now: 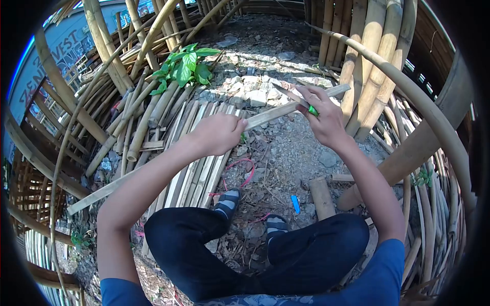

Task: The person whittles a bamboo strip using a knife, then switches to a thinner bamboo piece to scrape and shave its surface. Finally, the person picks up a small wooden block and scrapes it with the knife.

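My left hand point(217, 134) is closed around a long flat bamboo strip point(269, 116). The strip runs from the lower left, behind my left forearm, up to the right beyond my other hand. A knife with a green handle point(313, 110) is gripped in my right hand point(327, 118). Its blade point(289, 94) points up and to the left, just above the strip. The fingers of that hand lie over the strip close to its far end. Below and left of the strip, a stack of similar split bamboo strips point(191, 171) lies on the ground near my foot.
Bamboo poles point(138, 122) are piled at the left beside a green leafy plant point(188, 66). Thick poles point(380, 56) lean at the right, with a curved pole point(434, 107) in front. A short bamboo piece point(322, 198), a blue object point(295, 204) and pink string point(249, 173) lie on the rubble.
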Tool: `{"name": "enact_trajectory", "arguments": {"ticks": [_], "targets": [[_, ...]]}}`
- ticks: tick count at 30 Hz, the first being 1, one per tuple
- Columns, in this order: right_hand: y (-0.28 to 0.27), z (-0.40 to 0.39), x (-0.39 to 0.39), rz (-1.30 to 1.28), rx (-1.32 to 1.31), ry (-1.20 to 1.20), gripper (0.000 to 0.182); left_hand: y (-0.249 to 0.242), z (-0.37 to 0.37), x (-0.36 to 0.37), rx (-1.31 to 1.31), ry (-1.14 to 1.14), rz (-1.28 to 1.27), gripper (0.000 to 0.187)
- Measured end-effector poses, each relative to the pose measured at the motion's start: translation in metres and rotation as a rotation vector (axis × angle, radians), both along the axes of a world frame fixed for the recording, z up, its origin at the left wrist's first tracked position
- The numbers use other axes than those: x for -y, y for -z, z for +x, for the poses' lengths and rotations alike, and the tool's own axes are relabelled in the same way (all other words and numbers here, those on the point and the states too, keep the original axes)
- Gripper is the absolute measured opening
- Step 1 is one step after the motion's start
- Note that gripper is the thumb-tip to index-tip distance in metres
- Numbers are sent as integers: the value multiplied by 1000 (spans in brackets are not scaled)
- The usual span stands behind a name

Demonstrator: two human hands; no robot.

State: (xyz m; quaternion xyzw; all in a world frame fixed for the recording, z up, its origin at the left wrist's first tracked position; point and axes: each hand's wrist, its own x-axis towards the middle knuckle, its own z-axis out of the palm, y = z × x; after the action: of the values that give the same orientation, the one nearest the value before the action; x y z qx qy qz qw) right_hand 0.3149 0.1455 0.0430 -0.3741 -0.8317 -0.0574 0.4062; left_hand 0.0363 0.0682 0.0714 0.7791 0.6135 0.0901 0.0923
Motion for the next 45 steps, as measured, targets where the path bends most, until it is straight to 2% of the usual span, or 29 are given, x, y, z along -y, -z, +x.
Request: {"name": "enact_trajectory", "arguments": {"ticks": [2, 3, 4, 6, 8, 10, 12, 16, 18, 22, 24, 30, 32, 33, 34, 36, 38, 40, 42, 44, 45], "targets": [[9, -2, -8, -33, -4, 8, 42, 17, -3, -15, -1, 42, -82, 52], [15, 0, -12, -171, 14, -29, 42, 22, -3, -19, 35, 48, -125, 52], [29, 2, -23, -185, 97, -35, 43, 37, -10, -26, -17, 95, -105, 53], [49, -9, -25, -289, 84, -102, 46, 56, -25, -31, -21, 69, -158, 52], [66, -4, -26, -446, 199, -220, 47, 66, -20, -29, 35, 150, -239, 51], [84, -5, -25, -624, 212, -239, 51, 70, -19, -28, 32, 105, -298, 50], [104, -7, -21, -601, 223, -320, 48, 77, -25, -34, 66, 152, -456, 51], [159, -3, -24, -715, 267, -181, 44, 104, -30, -46, 42, 210, -494, 52], [182, 11, -28, -658, 180, -145, 36, 103, -29, -38, -157, 140, -337, 55], [193, 33, -41, -629, 124, -76, 28, 118, -45, -25, -200, 136, -199, 55], [201, 44, -47, -627, 104, -50, 26, 121, -46, -21, -315, 151, -1, 53], [199, 68, -51, -565, 106, 44, 28, 120, -42, -17, -291, 138, -31, 46], [197, 70, -52, -562, 62, 65, 29, 116, -35, -15, -301, 160, 248, 47], [197, 71, -53, -537, 12, 60, 31, 111, -27, -14, -266, 180, 399, 50], [189, 67, -52, -525, 15, 79, 31, 104, -19, -15, -220, 224, 539, 43], [172, 53, -48, -595, -2, 233, 37, 112, -12, -13, 54, 275, 637, 26], [161, 36, -45, -600, -73, 297, 38, 126, -1, -13, 441, 305, 515, 10], [155, 21, -45, -600, -148, 326, 40, 141, 20, -10, 640, 75, 192, 11], [154, 3, -49, -854, -316, 256, 50, 164, 35, -20, 1092, -125, -238, 20], [151, -17, -46, -867, -369, 218, 49, 174, 46, -31, 1099, -79, -282, 34], [152, -26, -45, -896, -561, 150, 46, 182, 51, -35, 1044, -41, -223, 39]]}}
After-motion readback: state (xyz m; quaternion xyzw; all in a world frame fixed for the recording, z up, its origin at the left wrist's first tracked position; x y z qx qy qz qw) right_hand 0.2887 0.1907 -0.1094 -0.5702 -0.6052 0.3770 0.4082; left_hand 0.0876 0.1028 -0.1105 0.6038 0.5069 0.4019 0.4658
